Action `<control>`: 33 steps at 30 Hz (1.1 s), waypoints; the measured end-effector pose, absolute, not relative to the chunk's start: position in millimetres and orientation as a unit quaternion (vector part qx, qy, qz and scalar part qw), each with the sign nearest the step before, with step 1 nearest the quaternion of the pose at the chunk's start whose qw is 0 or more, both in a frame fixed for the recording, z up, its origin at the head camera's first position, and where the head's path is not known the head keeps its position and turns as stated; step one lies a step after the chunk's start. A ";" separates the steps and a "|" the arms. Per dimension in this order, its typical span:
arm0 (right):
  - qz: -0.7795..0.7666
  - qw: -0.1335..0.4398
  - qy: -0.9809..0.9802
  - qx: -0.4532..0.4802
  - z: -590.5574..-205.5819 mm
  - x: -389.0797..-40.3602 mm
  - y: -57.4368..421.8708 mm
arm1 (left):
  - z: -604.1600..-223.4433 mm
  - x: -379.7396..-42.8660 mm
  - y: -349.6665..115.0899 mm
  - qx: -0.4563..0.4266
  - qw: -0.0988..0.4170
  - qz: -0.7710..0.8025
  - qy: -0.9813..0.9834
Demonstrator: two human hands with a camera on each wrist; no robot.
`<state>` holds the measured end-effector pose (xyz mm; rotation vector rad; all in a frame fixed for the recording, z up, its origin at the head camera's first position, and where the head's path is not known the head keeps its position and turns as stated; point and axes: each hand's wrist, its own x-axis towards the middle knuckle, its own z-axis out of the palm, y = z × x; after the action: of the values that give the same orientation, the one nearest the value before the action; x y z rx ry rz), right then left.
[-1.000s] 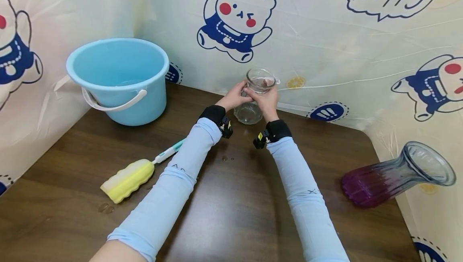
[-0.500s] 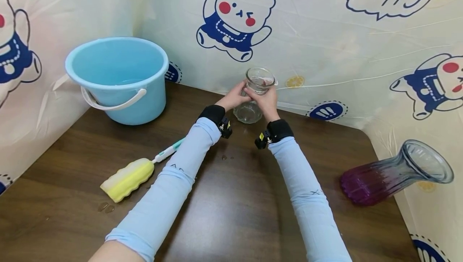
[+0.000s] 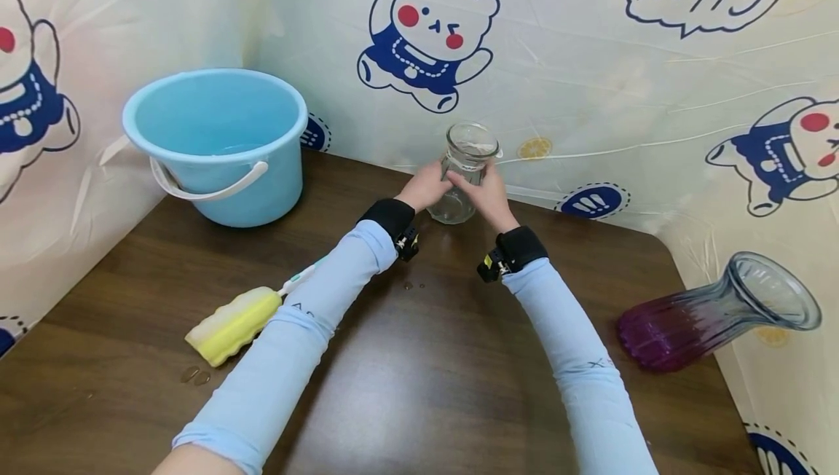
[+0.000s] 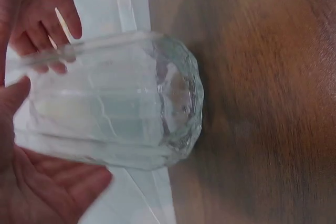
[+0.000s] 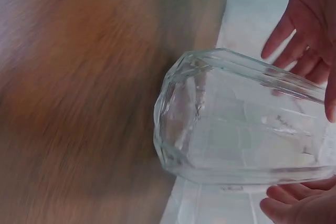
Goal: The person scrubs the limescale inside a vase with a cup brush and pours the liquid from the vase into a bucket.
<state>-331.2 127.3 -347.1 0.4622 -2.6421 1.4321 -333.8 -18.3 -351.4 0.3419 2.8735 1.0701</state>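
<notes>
A clear glass vase (image 3: 454, 207) with a faceted base stands upright on the table near the wall. My left hand (image 3: 422, 187) is at its left side, fingers relaxed beside the glass. From the right, my right hand (image 3: 490, 197) reaches around it, the thumb stretched across the front below the neck. In the left wrist view the fingers of the left hand (image 4: 63, 187) lie fairly straight just off the glass. In the right wrist view a small gap shows between the right hand (image 5: 296, 203) and the vase (image 5: 247, 124).
A light blue bucket (image 3: 269, 183) with a white handle and water inside stands at back left. A yellow sponge bottle brush (image 3: 236, 326) lies partly under my left forearm. At right is a purple-to-clear ribbed vase (image 3: 682, 322). Water drops (image 3: 197, 375) dot the table.
Both hands have loosened from the vase neck and slid lower, the right one shifting slightly right. The vase stays in place.
</notes>
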 end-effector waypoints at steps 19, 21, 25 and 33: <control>0.229 -0.051 -0.942 0.240 -342.5 -292.7 181.7 | -328.2 -292.0 13.1 0.068 0.136 0.127 0.980; 0.205 -0.059 -0.945 0.247 -342.7 -288.1 188.8 | -328.1 -290.7 18.0 0.080 0.148 0.127 0.978; 0.166 -0.077 -0.946 0.268 -341.7 -277.0 202.4 | -331.9 -291.1 28.9 0.107 0.164 0.130 0.972; 0.125 -0.125 -0.939 0.294 -341.9 -251.5 227.1 | -341.1 -292.2 51.0 0.176 0.162 0.159 0.958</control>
<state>-251.5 227.1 -341.9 1.0041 -3.2115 0.4287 -292.2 51.0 -341.1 0.5026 2.7331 0.4535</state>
